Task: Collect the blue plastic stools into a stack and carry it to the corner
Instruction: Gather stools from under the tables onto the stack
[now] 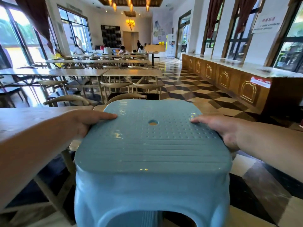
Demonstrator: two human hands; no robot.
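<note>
Both hands [85, 123] [218, 130] on stool stack [152, 145]

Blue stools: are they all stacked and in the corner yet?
Partly done: ribbed layers under the top blue stool suggest that more stools are nested beneath it. Right now the left hand and right hand grip its seat edges beside a wooden table. The carry to the corner is left; no corner spot shows.
</note>
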